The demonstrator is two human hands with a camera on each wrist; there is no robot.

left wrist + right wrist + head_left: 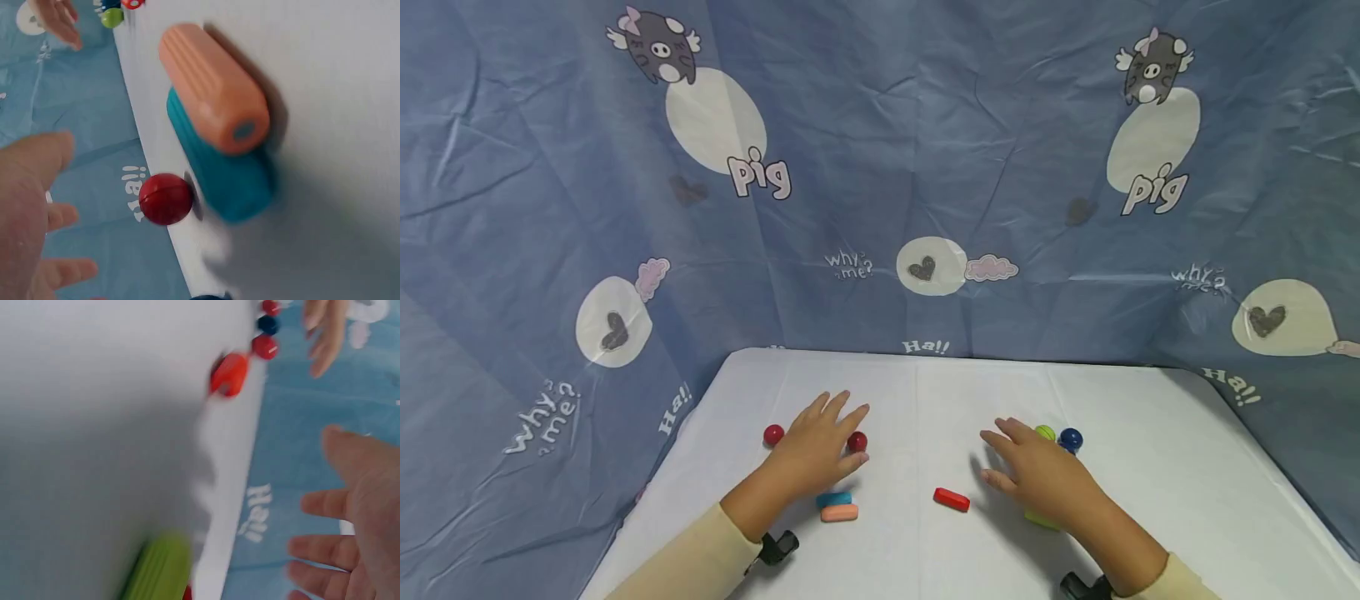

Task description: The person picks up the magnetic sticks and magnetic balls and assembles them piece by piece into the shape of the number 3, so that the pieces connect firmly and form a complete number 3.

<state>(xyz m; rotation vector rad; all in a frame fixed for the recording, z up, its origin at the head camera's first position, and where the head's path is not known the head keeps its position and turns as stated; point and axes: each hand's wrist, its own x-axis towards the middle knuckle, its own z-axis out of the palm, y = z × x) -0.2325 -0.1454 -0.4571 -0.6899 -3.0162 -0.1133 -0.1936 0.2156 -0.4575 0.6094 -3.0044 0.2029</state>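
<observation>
My left hand (814, 446) is held over the left part of the white table, fingers spread and holding nothing. One red ball (773, 434) lies to its left and another red ball (857, 442) by its fingers. Nearer me, a blue ribbed stick (833, 499) and a peach ribbed stick (212, 87) lie side by side. My right hand (1048, 475) hovers, fingers extended, above a green ribbed stick (159, 569) that it partly hides. Behind it show a green ball (1045, 432) and a blue ball (1071, 439). Between the hands lies a red stick (952, 499).
A blue cloth (850, 183) with printed pigs and words hangs behind the white tabletop (917, 400). In the right wrist view a dark blue ball (268, 325) sits between two red balls. Black straps with small devices (778, 547) are on the wrists.
</observation>
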